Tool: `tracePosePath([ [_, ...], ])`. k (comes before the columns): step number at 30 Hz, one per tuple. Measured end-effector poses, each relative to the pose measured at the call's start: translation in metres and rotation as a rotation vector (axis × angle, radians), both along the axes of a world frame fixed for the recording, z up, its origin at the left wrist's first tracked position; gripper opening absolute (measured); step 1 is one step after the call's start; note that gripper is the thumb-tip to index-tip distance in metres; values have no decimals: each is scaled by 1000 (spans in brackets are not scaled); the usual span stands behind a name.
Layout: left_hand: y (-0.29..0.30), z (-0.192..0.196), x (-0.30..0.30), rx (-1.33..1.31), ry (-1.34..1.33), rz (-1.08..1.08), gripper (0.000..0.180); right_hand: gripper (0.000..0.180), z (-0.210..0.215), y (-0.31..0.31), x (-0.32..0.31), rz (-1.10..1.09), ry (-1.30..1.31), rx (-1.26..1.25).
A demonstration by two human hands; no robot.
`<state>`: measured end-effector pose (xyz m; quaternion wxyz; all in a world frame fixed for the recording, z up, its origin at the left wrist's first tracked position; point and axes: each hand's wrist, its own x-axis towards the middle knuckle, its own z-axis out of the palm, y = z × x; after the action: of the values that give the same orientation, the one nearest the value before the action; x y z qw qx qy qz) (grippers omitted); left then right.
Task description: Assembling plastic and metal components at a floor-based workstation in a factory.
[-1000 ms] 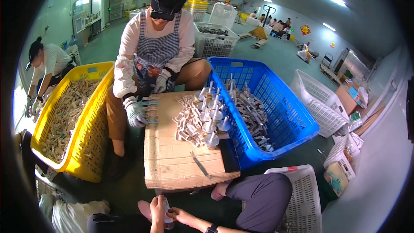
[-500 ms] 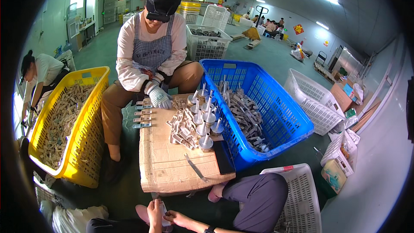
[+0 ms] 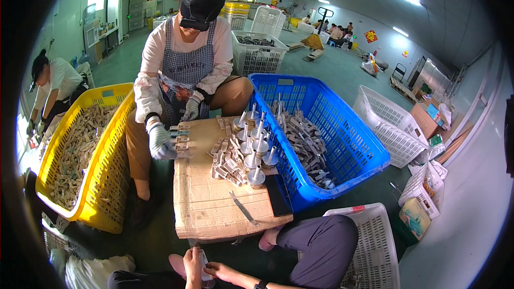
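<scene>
At the bottom of the view, my left hand is closed round a small whitish, flat piece. The fingers of my right hand pinch at its right edge. Both hands are low, just in front of the near edge of a cardboard-topped table. On that table lie a pile of pale clip-like pieces, several metal discs with upright rods, a thin metal strip and a dark flat slab. More clips line its left edge.
A co-worker sits opposite, one gloved hand at the lined-up clips. A yellow basket and a blue basket, both holding pieces, flank the table. A white basket stands by my right knee. Another person bends down at far left.
The co-worker's gloved hand has left the clip pile; one hand is now at the table's left edge, the other near the lap. My own hands hold nearly the same pose.
</scene>
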<state>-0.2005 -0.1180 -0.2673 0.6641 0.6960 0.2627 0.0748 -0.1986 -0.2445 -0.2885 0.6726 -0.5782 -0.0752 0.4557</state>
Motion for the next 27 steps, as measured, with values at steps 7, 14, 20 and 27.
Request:
tracePosePath([
  [7, -1, 4, 0, 3, 3, -15, 27, 30, -2, 0, 1, 17, 15, 16],
  [14, -1, 2, 0, 8, -7, -13, 28, 31, -18, 3, 0, -20, 48, 25],
  [20, 2, -10, -1, 4, -29, -11, 28, 30, -15, 2, 1, 3, 32, -1],
  [27, -1, -4, 0, -28, -16, 4, 29, 29, -2, 1, 1, -8, 28, 9],
])
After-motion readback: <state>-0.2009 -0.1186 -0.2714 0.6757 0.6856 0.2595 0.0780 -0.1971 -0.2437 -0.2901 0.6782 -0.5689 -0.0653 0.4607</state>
